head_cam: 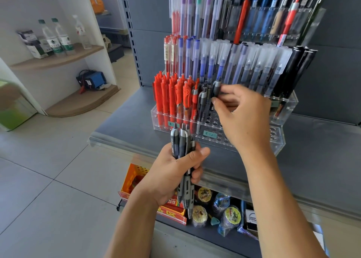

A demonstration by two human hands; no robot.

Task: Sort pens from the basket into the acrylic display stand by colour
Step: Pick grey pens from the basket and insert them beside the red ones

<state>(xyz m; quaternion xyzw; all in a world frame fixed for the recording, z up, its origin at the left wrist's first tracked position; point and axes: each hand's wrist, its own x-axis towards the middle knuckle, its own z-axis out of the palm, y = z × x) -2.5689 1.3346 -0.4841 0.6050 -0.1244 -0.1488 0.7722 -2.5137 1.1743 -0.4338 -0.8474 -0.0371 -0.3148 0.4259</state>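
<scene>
Red pens (172, 95) fill the stand's (281, 138) near-left holes; my right hand (244, 117) pinches one black pen (216, 89) over the adjoining holes, my left hand (173, 172) grips several more, so I judge black sorting barely begun, basket unseen.

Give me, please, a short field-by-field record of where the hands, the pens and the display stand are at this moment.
left hand: grips a bundle of dark pens, upright, in front of the stand
right hand: pinches one dark pen by its top, over the front tier
acrylic display stand: tiered, on the grey shelf
red pens: fill the front tier's left end
empty holes: right of the few dark pens already placed
basket: not visible
</scene>
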